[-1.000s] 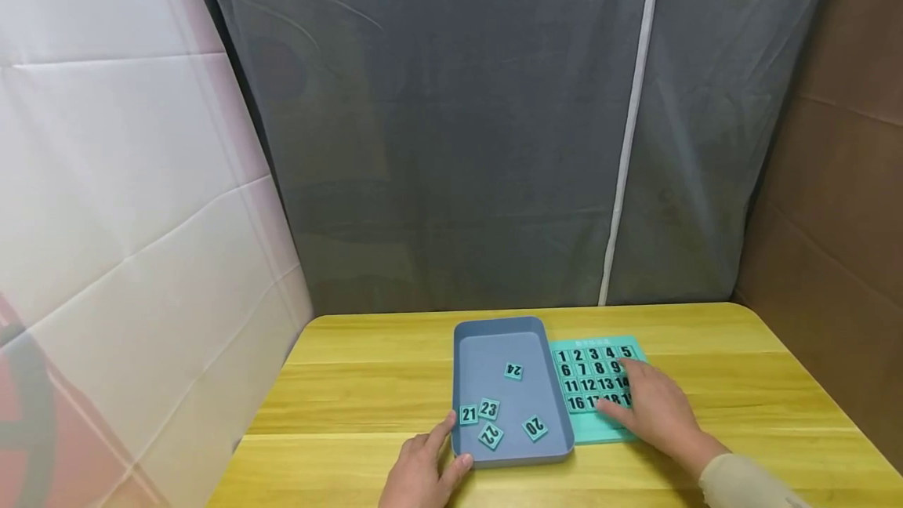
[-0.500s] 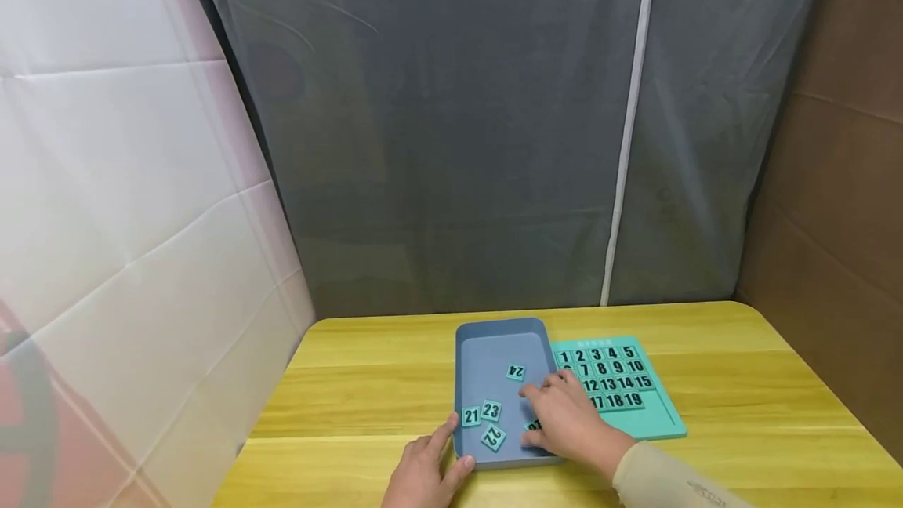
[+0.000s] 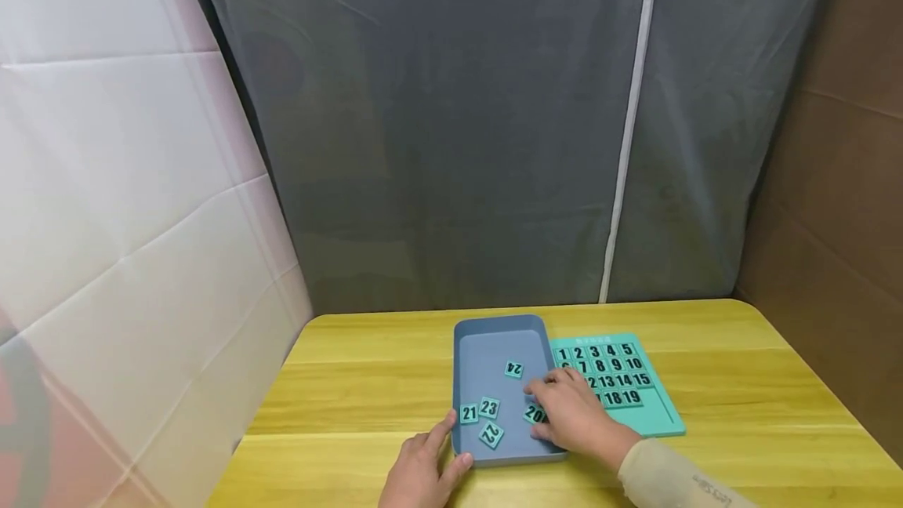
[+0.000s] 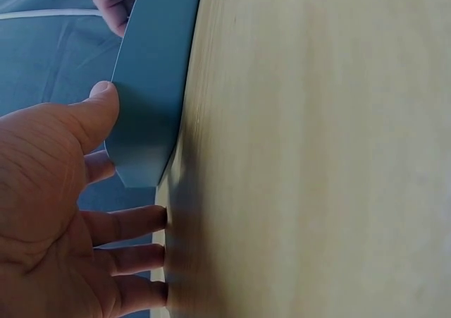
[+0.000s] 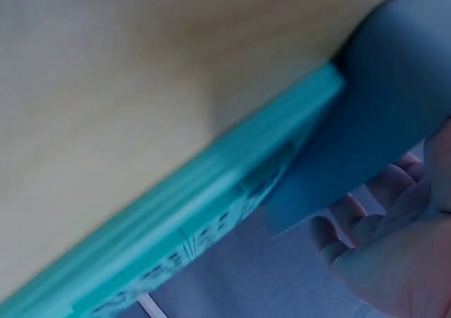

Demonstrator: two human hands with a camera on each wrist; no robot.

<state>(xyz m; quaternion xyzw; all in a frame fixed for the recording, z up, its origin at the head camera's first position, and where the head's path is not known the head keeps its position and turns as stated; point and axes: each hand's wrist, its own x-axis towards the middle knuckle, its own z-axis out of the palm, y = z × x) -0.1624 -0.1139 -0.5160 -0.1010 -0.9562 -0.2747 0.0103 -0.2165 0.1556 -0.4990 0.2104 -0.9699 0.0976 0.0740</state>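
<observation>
My left hand (image 3: 423, 467) is at the near left corner of a blue-grey tray (image 3: 487, 343), its thumb and index finger touching the walls. In the left wrist view the other fingers (image 4: 127, 223) stretch out nearly straight beside the tray. Inside the tray, my right hand (image 3: 574, 414) has thumb and fingers curled about a green number tile marked 20 (image 3: 533, 413), which lies partly hidden under it. Loose tiles marked 21 (image 3: 469, 414), 22 (image 3: 491, 435), 23 (image 3: 489, 408) and 24 (image 3: 514, 369) lie in the tray.
Against the tray's right side lies a green number board (image 3: 659, 418). Its rows of tiles run up to 19, and a bare slot strip follows. Both rest on a yellow wooden table (image 3: 367, 382). A grey curtain (image 3: 458, 139) hangs behind it.
My right hand has moved left from the board into the tray. Tile 20 has turned under its fingers, so its number reads more upright. My left hand has stayed at the tray corner.
</observation>
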